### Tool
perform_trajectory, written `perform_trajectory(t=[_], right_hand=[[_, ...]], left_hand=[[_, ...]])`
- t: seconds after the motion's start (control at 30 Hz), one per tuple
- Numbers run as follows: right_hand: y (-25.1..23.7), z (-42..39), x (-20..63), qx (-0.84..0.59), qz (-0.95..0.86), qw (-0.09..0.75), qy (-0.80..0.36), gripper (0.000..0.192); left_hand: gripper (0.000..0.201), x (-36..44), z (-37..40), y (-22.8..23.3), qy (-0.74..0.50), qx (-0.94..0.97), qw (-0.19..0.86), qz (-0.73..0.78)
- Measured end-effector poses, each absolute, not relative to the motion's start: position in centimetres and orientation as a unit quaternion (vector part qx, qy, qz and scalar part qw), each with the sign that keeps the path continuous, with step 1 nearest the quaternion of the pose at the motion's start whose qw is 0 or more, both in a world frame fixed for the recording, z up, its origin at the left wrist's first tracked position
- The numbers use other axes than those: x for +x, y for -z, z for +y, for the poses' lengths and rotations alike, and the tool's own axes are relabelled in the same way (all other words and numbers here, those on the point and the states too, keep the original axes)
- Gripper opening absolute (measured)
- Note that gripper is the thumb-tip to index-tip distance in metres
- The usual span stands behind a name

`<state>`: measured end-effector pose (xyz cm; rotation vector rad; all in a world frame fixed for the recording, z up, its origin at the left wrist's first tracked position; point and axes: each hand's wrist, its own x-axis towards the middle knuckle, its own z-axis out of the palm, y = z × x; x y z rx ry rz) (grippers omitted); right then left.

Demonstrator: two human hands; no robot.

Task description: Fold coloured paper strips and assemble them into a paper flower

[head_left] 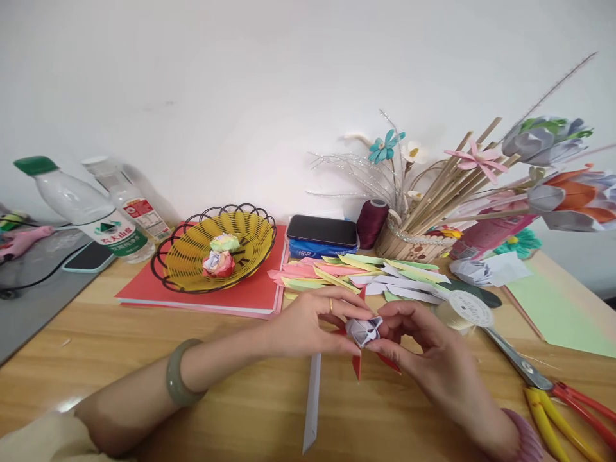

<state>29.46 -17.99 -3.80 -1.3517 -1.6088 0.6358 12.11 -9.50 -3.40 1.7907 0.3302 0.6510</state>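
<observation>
Between my hands is a small folded paper flower [363,331], pale lavender-white with a cupped middle. Red pointed paper pieces [357,366] stick out around and beneath it; how they join it is partly hidden by my fingers. My left hand [308,324] grips the flower's left side, thumb below and fingers over the top. On the other side, my right hand [426,343] pinches its right edge between thumb and fingers. A narrow folded white paper strip [312,404] lies on the table just below my left hand.
Folded paper strips [356,276] lie behind my hands. A yellow basket [250,256] stands on red paper [139,292] at left, near two bottles [91,205]. At right are a thread spool [464,311], scissors [529,369], yellow-handled pliers [546,423] and a pot [409,244] of sticks and flowers.
</observation>
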Motion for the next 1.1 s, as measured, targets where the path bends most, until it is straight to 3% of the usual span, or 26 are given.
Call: perform_trajectory(t=[0.1,0.23,0.37,0.9,1.1], right_hand=[[3.9,-18.1,29.3,-0.54,-0.674,0.438,-0.251,0.023],[3.0,-18.1,28.9,-0.519,-0.716,0.401,-0.238,0.017],[2.6,-18.1,28.8,-0.513,-0.738,0.391,-0.198,0.015],[3.2,-18.5,28.3,-0.519,-0.734,0.432,-0.078,0.01],[3.1,-18.9,28.5,-0.515,-0.744,0.421,-0.068,0.014]], left_hand=[[0.042,12.2,-9.9,3.5,-0.285,0.746,0.576,0.172],[0.027,12.3,-10.1,3.6,-0.319,0.741,0.549,0.22],[0.025,12.3,-10.2,3.6,-0.344,0.76,0.505,0.223],[0.061,12.3,-11.9,3.9,-0.317,0.812,0.454,0.184],[0.029,12.4,-11.9,3.7,-0.379,0.828,0.367,0.189]])
